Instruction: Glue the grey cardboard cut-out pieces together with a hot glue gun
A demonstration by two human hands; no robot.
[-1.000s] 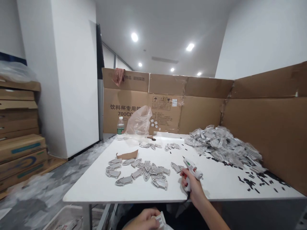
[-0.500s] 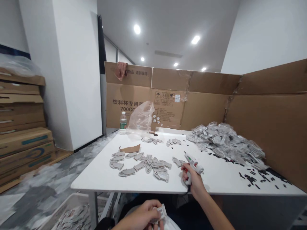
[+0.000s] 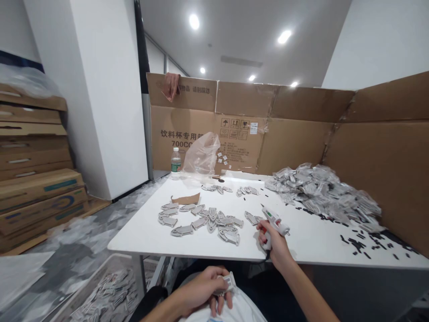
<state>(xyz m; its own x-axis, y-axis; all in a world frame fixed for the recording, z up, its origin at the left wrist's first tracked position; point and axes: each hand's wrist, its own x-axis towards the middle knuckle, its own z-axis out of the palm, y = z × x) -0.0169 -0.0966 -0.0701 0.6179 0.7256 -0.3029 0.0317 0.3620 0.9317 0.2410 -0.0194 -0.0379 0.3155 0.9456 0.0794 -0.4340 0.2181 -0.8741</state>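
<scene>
My right hand [image 3: 273,239] is wrapped round the handle of a white hot glue gun [image 3: 275,220] over the table's front edge, its nozzle pointing up and to the left. Low in front of my body, my left hand [image 3: 209,288] grips a flat grey plastic part [image 3: 228,282], partly covered by the fingers. Just left of the glue gun lie a few similar grey parts [image 3: 252,218]. More grey parts [image 3: 212,218] are spread in a loose ring and cluster on the white table [image 3: 140,232].
A heap of bagged parts [image 3: 325,192] and scattered black pieces [image 3: 358,243] cover the table's right side. Cardboard walls [image 3: 295,141] stand behind. A water bottle [image 3: 176,164], plastic bag [image 3: 203,156] and torn cardboard strip [image 3: 186,199] are farther left. A white crate [image 3: 115,264] of parts sits below.
The camera view has tilted down slightly, so the table sits higher and more of my lap shows. Both hands keep their hold on the glue gun and the grey part.
</scene>
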